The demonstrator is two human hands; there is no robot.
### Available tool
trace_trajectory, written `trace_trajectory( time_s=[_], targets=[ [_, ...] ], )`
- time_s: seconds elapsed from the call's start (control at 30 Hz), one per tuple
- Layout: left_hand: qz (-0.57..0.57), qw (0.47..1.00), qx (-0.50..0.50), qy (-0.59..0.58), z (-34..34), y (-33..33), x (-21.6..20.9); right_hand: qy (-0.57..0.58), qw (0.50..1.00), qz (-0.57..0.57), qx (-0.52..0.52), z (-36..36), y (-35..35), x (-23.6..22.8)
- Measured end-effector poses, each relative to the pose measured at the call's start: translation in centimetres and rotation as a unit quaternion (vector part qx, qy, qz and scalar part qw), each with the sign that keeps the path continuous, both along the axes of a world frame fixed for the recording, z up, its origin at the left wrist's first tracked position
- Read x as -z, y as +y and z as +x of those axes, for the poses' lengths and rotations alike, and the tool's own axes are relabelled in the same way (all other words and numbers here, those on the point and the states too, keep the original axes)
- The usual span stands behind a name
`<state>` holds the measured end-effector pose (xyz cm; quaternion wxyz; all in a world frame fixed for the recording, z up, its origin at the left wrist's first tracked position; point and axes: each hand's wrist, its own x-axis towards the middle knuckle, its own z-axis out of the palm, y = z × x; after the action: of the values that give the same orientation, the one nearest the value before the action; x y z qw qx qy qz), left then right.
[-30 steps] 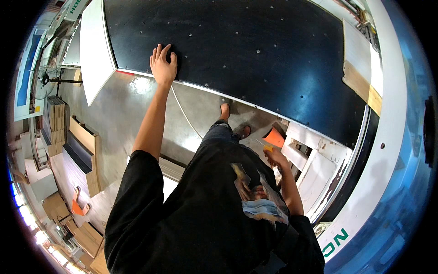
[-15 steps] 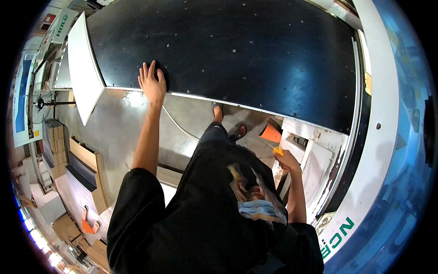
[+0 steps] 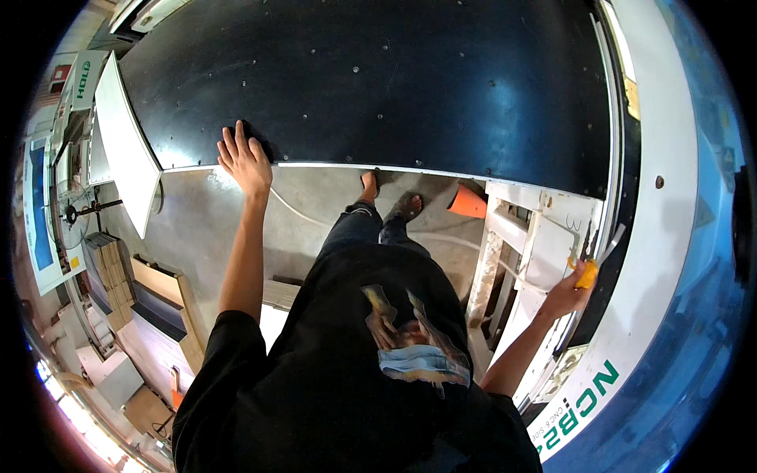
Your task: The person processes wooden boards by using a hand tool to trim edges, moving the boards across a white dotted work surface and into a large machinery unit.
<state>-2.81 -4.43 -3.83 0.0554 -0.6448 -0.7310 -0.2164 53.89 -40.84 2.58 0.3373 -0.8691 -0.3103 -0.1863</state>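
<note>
My left hand [image 3: 246, 164] lies with fingers spread on the near edge of a large black panel [image 3: 315, 102] dotted with small holes or studs. Over at the right, my right hand [image 3: 564, 295] is closed around a yellow-handled tool [image 3: 586, 273]. A narrow pale metal blade projects from it, up and to the right, over the dark rail [image 3: 623, 197] beside the machine frame. The tool's exact kind is unclear. Part of its handle is hidden by my fingers.
A white board [image 3: 126, 146] juts out at the panel's left end. An orange cone-shaped object [image 3: 467, 202] stands by the white machine base [image 3: 552, 252]. Along the right runs a white and blue machine housing [image 3: 662, 181]. Stacked boards [image 3: 162, 315] lie at lower left; a hose [image 3: 300, 211] crosses the floor.
My right hand has swung right with the yellow-handled tool, from near the machine base to the dark rail; the blade now points up-right. My left hand stays on the panel edge, lying slightly farther left in view.
</note>
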Motion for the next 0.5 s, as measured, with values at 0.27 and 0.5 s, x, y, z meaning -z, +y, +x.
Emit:
trace_trajectory(
  time_s=[0.27,0.5],
  targets=[
    [-0.02,1.0,-0.006,-0.002,0.5,-0.2,-0.6,-0.011,0.986,-0.091,0.14,-0.3,-3.3,5.5],
    [-0.016,1.0,-0.005,-0.001,0.9,-0.1,-1.1,0.03,0.961,-0.155,0.226,0.8,-5.4,7.9]
  ],
)
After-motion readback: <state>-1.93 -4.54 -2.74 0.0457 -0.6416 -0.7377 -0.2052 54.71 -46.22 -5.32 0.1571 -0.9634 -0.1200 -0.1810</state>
